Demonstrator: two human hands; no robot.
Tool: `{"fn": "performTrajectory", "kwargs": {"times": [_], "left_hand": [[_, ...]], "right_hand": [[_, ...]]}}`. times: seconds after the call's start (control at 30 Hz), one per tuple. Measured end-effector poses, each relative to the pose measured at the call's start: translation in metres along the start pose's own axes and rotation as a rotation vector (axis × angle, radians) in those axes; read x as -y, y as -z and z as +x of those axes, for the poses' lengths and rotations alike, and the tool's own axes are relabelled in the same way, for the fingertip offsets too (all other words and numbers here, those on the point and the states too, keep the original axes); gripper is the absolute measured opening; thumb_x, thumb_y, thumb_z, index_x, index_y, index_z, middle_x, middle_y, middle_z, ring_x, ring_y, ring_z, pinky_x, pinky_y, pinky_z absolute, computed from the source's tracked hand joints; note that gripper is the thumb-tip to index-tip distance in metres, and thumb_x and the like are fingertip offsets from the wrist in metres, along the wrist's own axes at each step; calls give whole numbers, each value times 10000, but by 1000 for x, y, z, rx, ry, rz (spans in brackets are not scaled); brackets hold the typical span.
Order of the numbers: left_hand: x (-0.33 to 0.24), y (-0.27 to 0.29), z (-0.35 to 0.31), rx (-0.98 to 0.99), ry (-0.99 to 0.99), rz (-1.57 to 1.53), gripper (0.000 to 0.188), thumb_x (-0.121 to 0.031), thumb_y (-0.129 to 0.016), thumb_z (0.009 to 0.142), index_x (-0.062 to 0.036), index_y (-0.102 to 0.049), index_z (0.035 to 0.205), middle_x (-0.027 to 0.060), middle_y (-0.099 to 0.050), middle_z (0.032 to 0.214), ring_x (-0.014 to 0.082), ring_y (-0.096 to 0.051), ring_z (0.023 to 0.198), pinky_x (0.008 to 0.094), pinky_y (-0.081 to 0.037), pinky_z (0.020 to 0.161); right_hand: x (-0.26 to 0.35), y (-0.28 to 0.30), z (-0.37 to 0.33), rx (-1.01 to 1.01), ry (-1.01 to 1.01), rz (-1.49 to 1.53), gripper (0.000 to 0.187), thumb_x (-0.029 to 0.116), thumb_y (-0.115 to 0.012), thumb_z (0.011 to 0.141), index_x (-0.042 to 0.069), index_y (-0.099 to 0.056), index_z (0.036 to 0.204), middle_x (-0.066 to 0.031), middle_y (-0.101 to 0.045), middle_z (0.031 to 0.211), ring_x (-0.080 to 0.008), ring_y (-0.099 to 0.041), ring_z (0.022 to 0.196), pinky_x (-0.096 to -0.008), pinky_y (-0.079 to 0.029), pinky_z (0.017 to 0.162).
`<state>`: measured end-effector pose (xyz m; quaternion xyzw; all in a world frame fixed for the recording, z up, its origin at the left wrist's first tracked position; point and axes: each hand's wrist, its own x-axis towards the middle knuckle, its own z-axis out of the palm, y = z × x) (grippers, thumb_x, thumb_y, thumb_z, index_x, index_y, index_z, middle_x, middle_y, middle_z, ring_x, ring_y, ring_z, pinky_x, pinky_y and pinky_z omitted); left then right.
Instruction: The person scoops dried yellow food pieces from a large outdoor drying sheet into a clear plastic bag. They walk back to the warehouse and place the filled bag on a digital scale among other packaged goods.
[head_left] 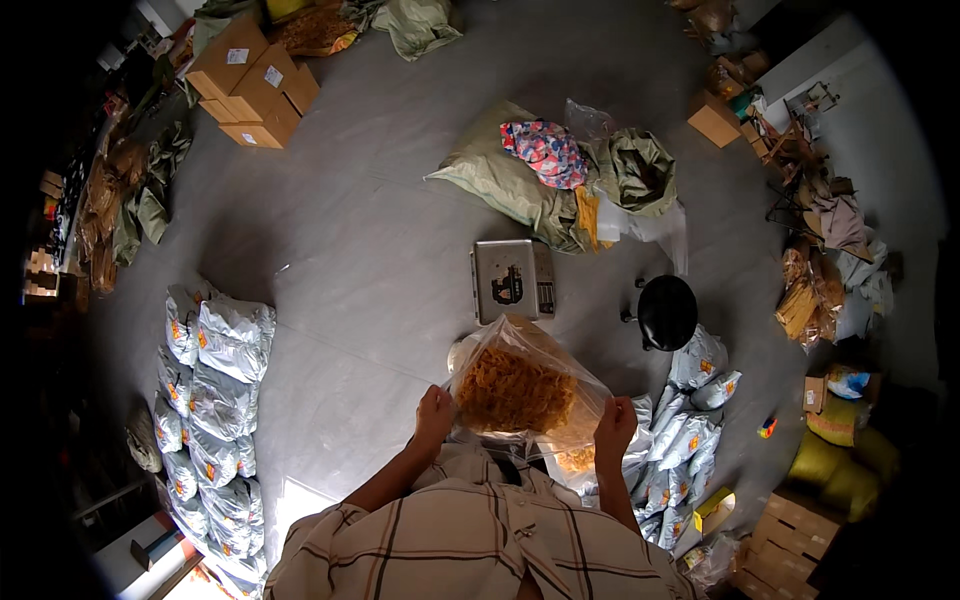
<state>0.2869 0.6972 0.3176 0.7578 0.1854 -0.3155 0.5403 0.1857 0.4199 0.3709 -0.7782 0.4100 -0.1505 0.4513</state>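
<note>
A clear plastic bag (515,390) filled with orange-brown dried pieces hangs stretched between my two hands in front of my body. My left hand (434,412) is closed on the bag's left edge. Its right edge is pinched in my right hand (615,422). Just beyond the bag, a metal platform scale (510,280) with a dark mark on its plate lies on the floor. Below the bag, near my right forearm, more orange pieces (577,460) show in a light container or bag, partly hidden.
Stacked silver-grey packages (228,400) line the left, and more packages (685,450) lie right. A round black stool (667,312) stands right of the scale. Farther off are a big green woven sack (500,170) with patterned cloth (545,153) and cardboard boxes (255,85).
</note>
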Motion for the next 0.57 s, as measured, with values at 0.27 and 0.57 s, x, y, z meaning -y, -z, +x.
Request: {"fn": "performTrajectory", "kwargs": {"times": [0.27,0.57], "left_hand": [[-62,-52,84,-68,-115,150,142,-158,-480,867,-25,-470,818,123,-526,624,216,-512,558,357,-402,533],[-102,-104,178,-193,-24,271,140,-166,-500,868,-29,-473,863,181,-573,715,263,-581,696,393,-420,622]], "right_hand": [[15,-27,110,-77,106,-45,182,117,-531,867,-5,-511,734,-23,-423,552,-62,-362,524,-254,-316,470],[6,-75,214,194,101,-45,185,152,-524,880,21,-513,751,-8,-400,545,-86,-341,502,-255,-305,465]]}}
